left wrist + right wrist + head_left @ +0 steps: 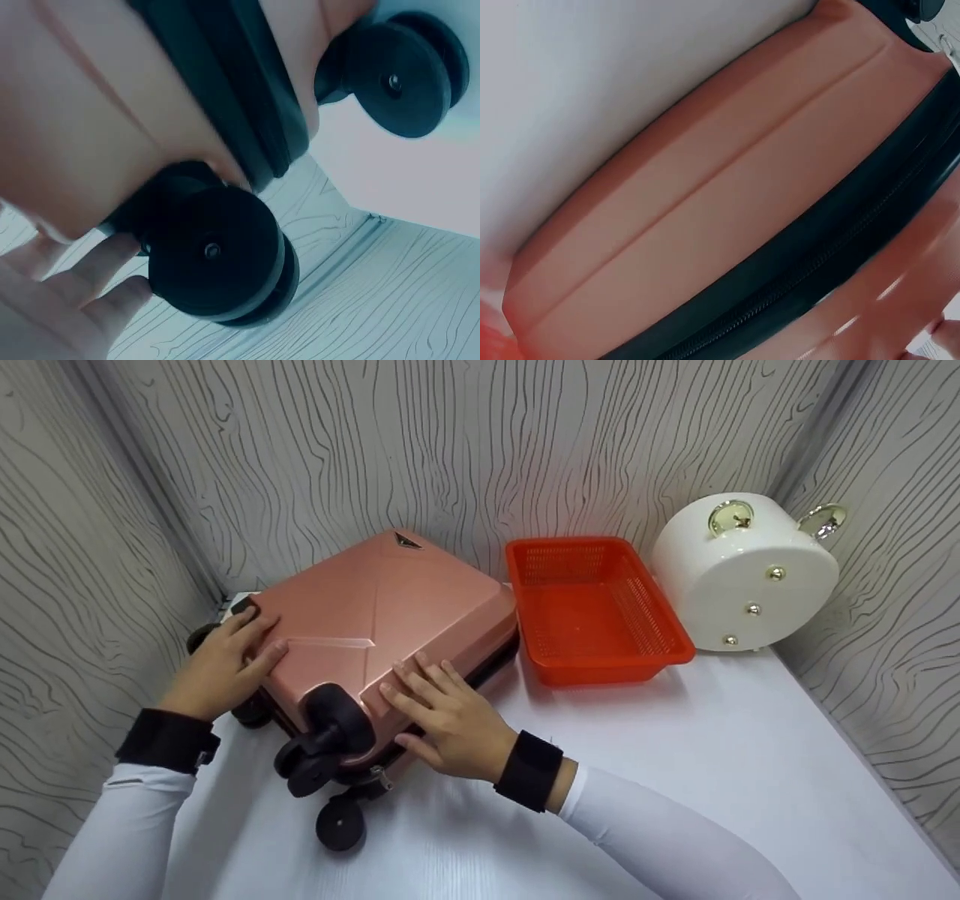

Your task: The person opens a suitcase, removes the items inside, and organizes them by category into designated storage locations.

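A rose-pink hard-shell suitcase (420,585) lies on its broad side on the white table, wheel end toward the near left. My left hand (225,664) rests on its left corner, fingers spread over the shell. In the left wrist view, those fingers (90,277) lie beside a black twin wheel (214,251). On the near long edge, my right hand (454,724) lies with extended fingers against the shell and its thumb lower down the side. The right wrist view shows the side wall and the black zipper band (817,262); only some fingertips (946,337) appear at the corner.
A red plastic basket (600,671) stands right of the suitcase, close to its corner. Beyond it sits a white round case (720,562) with gold fittings. Wood-patterned panels (450,442) enclose the white table (720,780) at the back and sides.
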A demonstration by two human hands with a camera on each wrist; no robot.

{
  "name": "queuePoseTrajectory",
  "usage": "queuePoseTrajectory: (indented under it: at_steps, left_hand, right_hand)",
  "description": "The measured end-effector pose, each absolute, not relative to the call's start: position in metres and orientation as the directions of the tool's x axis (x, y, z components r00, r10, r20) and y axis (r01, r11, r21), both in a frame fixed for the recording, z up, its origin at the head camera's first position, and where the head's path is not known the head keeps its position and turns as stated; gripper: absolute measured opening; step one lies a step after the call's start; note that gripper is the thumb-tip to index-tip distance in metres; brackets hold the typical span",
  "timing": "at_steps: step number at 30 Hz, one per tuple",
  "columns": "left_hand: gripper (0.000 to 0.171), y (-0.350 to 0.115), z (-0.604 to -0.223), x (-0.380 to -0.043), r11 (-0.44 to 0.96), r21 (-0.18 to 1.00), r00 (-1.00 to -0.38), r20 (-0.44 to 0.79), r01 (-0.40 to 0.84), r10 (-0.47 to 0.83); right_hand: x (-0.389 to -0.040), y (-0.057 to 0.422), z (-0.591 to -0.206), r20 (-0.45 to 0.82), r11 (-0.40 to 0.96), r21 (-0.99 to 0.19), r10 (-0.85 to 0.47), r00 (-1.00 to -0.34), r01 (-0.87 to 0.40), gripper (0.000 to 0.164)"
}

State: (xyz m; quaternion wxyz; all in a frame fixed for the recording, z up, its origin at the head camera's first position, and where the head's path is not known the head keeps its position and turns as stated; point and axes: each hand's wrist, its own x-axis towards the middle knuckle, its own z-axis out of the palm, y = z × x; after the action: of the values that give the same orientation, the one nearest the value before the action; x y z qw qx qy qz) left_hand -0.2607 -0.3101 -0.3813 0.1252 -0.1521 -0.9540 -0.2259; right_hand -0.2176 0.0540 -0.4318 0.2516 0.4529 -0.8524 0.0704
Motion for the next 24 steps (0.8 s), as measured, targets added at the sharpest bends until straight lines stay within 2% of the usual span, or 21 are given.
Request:
queuePoseTrajectory:
  at_steps: [5, 12, 15, 19, 24]
  left_hand:
    - [0.063, -0.304, -0.386, -0.253, 0.857, 0.37, -0.904, 0.365, 0.359, 0.222]
    - [0.057, -0.281, -0.399, -0.238, 0.884, 0.259, -0.818, 0.538, 0.39, 0.204]
    - [0.058, -0.27, -0.402, -0.23, 0.898, 0.215, -0.799, 0.566, 0.383, 0.206]
    - [0.061, -0.249, -0.399, -0.219, 0.923, 0.145, -0.806, 0.547, 0.357, 0.227]
    - [0.058, -0.221, -0.392, -0.204, 0.933, 0.057, -0.816, 0.506, 0.354, 0.279]
  right_hand:
    - [-0.228, 0.061, -0.428, 0.501, 0.575, 0.142, -0.744, -0.443, -0.806, 0.051]
    - [-0.248, 0.082, -0.426, 0.509, 0.554, 0.083, -0.738, -0.443, -0.828, 0.049]
    - [-0.258, 0.093, -0.426, 0.516, 0.554, 0.041, -0.724, -0.457, -0.832, 0.049]
    - [-0.27, 0.109, -0.423, 0.524, 0.584, -0.07, -0.668, -0.528, -0.809, 0.048]
    - [-0.28, 0.125, -0.416, 0.453, 0.639, -0.256, -0.583, -0.674, -0.725, 0.05]
